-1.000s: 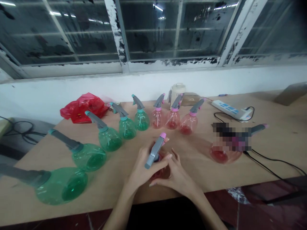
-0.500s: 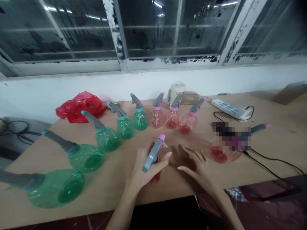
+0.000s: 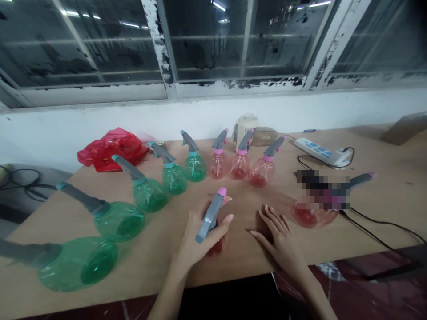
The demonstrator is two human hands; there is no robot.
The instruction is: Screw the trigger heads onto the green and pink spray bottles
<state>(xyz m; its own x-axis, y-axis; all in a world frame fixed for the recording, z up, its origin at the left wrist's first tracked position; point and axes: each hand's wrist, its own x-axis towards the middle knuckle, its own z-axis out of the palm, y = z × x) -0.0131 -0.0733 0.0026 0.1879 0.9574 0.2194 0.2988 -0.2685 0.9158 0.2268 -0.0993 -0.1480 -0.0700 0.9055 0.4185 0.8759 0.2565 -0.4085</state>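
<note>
My left hand [image 3: 200, 235] is wrapped round a pink spray bottle [image 3: 211, 215] with a grey trigger head and pink nozzle; most of its body is hidden by the hand. To the right, my right hand [image 3: 276, 231] rests on the table with its fingers stretched and nothing in them. Beyond it stands another pink spray bottle [image 3: 308, 215], its upper part blurred by blocks. Several green spray bottles [image 3: 150, 195] curve along the left side. Behind my hands, three pink spray bottles [image 3: 262, 171] stand upright in a row.
A crumpled red plastic bag [image 3: 111, 149] lies at the back left. A cream container [image 3: 247, 124] and a small brown box [image 3: 264, 137] stand by the wall. Towards the right are a white power strip [image 3: 318, 150] and black cables [image 3: 376, 220] on the wooden table [image 3: 160, 280].
My right hand has come down onto the table with its fingers a little closer together. The left hand and its spray bottle have barely shifted.
</note>
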